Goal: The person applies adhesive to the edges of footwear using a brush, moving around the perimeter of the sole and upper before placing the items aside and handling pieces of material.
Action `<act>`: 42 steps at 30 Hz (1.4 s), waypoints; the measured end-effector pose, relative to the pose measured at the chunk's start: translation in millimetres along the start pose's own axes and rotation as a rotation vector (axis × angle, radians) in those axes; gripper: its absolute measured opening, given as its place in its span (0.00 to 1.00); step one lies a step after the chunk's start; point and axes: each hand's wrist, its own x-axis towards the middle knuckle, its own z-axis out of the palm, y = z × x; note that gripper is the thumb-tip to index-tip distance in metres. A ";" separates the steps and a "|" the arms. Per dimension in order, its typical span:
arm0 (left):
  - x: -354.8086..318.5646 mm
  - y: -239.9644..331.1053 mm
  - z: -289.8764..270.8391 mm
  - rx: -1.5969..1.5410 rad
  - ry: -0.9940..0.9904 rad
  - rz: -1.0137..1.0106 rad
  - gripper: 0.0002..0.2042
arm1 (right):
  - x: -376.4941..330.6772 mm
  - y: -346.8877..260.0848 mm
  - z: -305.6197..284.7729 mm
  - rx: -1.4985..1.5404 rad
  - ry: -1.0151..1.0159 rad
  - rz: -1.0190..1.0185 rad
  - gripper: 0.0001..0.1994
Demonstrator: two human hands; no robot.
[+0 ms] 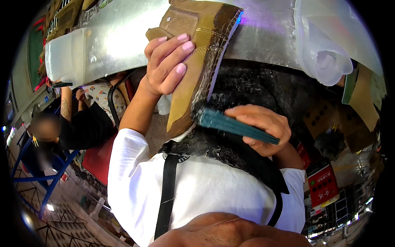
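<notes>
A tan and brown leather boot (188, 78) is tilted over the near edge of the metal bench, its darker stitched lower border facing right and its narrow end toward my body. My left hand (166, 64) grips its upper side from the left, fingers spread over the leather. My right hand (263, 127) is closed around a flat teal-handled brush (234, 124). The brush's dark head is at the boot's lower border near the narrow end; whether it touches cannot be told. Beneath lies a dark, stained apron (230, 150) worn over my white shirt.
The metal bench (119, 53) curves across the far side. Translucent plastic sheeting (325, 57) hangs at its right, and a whitish plastic cover (66, 55) wraps its left end. Another person (88, 127) sits at left beside a red chair (96, 162). Cardboard boxes (325, 123) and a red box (324, 185) stand at right.
</notes>
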 end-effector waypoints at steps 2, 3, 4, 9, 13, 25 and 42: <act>0.1 -1.5 1.0 -0.004 0.006 0.017 0.20 | 10.5 -21.0 -3.3 0.216 0.086 0.189 0.18; -0.8 -2.3 1.6 0.000 0.011 0.023 0.20 | 20.7 -19.0 -8.8 0.260 0.155 0.223 0.17; -1.4 -2.7 1.0 0.004 0.015 0.029 0.21 | 32.7 -10.6 -21.7 0.199 0.165 0.219 0.17; 1.4 -6.2 2.1 0.000 0.009 0.058 0.22 | 60.1 31.8 -35.0 -0.150 0.385 0.155 0.15; 3.6 -6.6 -2.6 -0.043 -0.044 0.057 0.22 | 57.4 15.1 -30.4 -0.401 0.103 -0.210 0.16; 8.6 -15.2 -8.6 -0.087 -0.110 0.121 0.19 | 61.9 14.0 -30.5 -0.179 0.279 0.056 0.14; 16.5 -18.1 -14.8 -0.102 -0.173 0.161 0.19 | 90.3 2.3 -41.7 -0.343 0.326 0.141 0.12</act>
